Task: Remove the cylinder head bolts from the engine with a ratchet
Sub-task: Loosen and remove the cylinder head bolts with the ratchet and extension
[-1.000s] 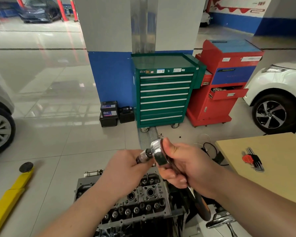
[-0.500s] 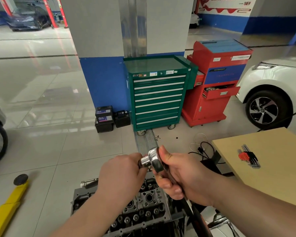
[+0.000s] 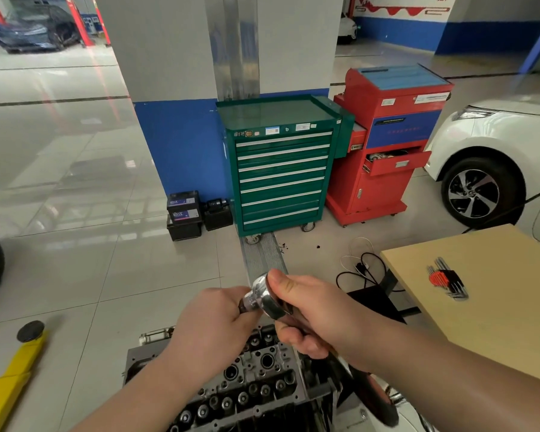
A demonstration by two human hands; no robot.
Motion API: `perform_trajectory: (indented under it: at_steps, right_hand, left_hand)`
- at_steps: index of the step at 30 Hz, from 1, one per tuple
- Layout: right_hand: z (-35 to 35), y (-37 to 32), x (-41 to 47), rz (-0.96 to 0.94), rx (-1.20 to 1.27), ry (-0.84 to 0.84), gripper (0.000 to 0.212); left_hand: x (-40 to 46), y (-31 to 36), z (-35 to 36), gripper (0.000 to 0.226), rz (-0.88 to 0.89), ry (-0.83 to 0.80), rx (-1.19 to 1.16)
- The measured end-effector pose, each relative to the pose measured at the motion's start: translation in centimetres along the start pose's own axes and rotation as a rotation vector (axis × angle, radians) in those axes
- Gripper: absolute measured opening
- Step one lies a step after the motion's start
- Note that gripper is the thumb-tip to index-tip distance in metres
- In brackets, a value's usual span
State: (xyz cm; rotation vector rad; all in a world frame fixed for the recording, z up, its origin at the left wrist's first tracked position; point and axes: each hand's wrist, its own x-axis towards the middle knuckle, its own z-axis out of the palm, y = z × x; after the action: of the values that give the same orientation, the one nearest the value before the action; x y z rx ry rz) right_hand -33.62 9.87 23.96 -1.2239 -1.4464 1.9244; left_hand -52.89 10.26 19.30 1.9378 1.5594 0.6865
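From the head camera, the right hand (image 3: 321, 316) is wrapped around the ratchet (image 3: 270, 299) just below its chrome head, thumb laid along the top of the head and the other fingers (image 3: 296, 338) curled under the handle, whose dark grip runs down and right past the wrist. The left hand (image 3: 214, 332) meets the ratchet from the left, its fingers closed around the socket or extension (image 3: 247, 304) that juts from the ratchet head; the fingertips themselves are hidden behind the back of the hand. Both hands are held in the air above the engine's cylinder head (image 3: 247, 385), which sits at the bottom centre of the view with its dark round bores and bolt heads showing; the tool is not touching it. To the right stands a tan bench (image 3: 496, 307) carrying a set of hex keys in a red holder (image 3: 446, 280). Black and white cables (image 3: 362, 266) lie on the tiled floor beside the bench. Farther back, against a blue-and-grey pillar, stand a green tool cabinet (image 3: 281, 169) and a red tool cart (image 3: 390, 145) with one drawer open, with car batteries (image 3: 184, 215) stacked to the cabinet's left. A white car (image 3: 496, 145) is parked at the right, and a yellow lift arm (image 3: 10, 378) lies at lower left.
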Motion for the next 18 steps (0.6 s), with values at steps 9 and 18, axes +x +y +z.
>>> perform_trajectory:
  at_steps: [9,18]
  right_hand:
    - [2.3,-0.5,-0.3,0.162,0.366,-0.018,0.059]
    - [0.9,-1.3,0.0,-0.081,-0.600,0.169,0.061]
  left_hand:
    - [0.8,-1.2,1.5,0.015,0.041,0.323,0.167]
    - [1.0,-1.8,2.4,0.043,0.015,0.045,-0.312]
